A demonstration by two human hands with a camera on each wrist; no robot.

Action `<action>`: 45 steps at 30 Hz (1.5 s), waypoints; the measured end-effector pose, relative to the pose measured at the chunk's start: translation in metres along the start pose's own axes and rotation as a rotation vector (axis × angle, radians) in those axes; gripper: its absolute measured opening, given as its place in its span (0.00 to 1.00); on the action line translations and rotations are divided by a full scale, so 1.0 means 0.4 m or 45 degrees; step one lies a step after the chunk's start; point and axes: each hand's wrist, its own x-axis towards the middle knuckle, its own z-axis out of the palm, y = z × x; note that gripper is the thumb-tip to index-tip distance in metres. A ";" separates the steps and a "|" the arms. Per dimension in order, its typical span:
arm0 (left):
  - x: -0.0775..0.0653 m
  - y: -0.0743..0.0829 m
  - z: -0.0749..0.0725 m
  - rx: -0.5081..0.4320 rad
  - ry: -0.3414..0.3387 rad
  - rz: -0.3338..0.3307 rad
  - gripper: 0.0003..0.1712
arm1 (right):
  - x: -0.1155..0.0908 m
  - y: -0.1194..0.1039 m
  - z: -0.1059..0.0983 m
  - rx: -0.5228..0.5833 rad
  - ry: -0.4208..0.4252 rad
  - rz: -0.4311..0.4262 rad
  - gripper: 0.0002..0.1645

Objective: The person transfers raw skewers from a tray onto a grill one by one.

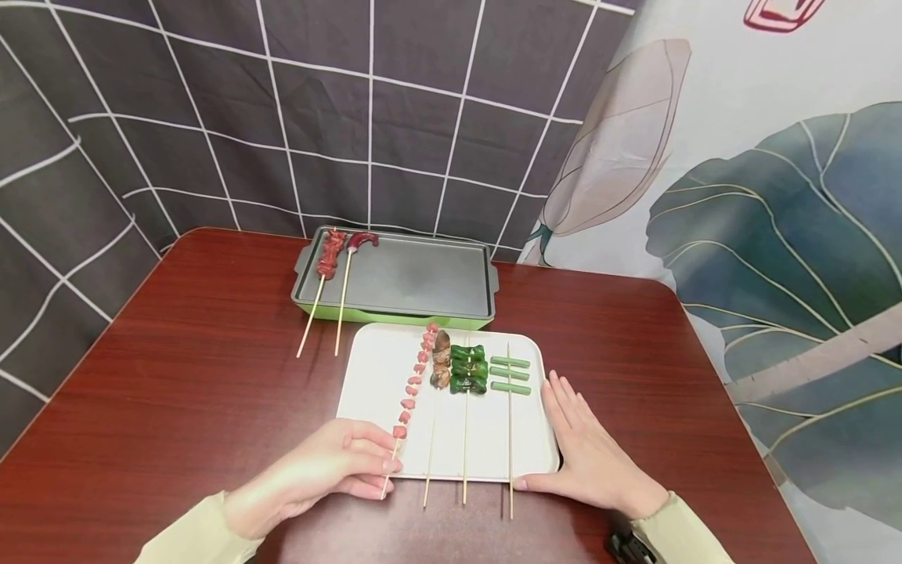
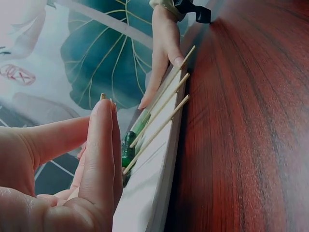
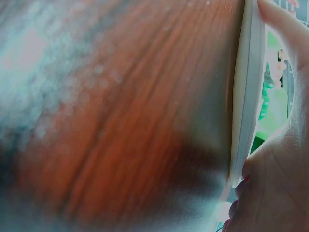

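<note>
My left hand (image 1: 331,464) pinches the bare lower stick of a skewer of small pink meat pieces (image 1: 408,404) over the left part of a white tray (image 1: 377,368). In the left wrist view only that stick's tip (image 2: 103,96) shows above the fingertips. My right hand (image 1: 595,454) rests against the tray's front right corner, its fingers straight along the side and the thumb at the front edge. On the tray lie a brown mushroom-like skewer (image 1: 441,360), a skewer of dark green rolled pieces (image 1: 468,368) and a skewer of green bean pieces (image 1: 510,374).
Behind the tray stands a green grill with a dark grey plate (image 1: 430,274). A red meat skewer (image 1: 330,254) and a skewer with a dark red curled piece (image 1: 362,240) lie on its left, their sticks overhanging the front. The wooden table (image 1: 211,352) meets curtains behind.
</note>
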 end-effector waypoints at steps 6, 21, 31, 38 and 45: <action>-0.014 0.009 0.000 -0.004 -0.025 0.008 0.15 | 0.002 0.001 0.001 0.002 -0.006 0.005 0.82; -0.041 0.039 0.012 0.002 -0.121 0.057 0.16 | -0.003 -0.002 -0.002 0.014 -0.016 0.011 0.82; -0.022 0.082 -0.001 0.090 -0.024 0.129 0.20 | -0.001 0.000 0.003 0.012 0.002 0.002 0.82; 0.008 0.106 -0.021 0.150 0.093 0.161 0.21 | -0.004 0.002 0.006 0.014 0.004 0.006 0.82; 0.051 0.142 -0.046 0.197 0.167 0.200 0.22 | -0.004 0.000 0.006 0.020 0.010 0.007 0.82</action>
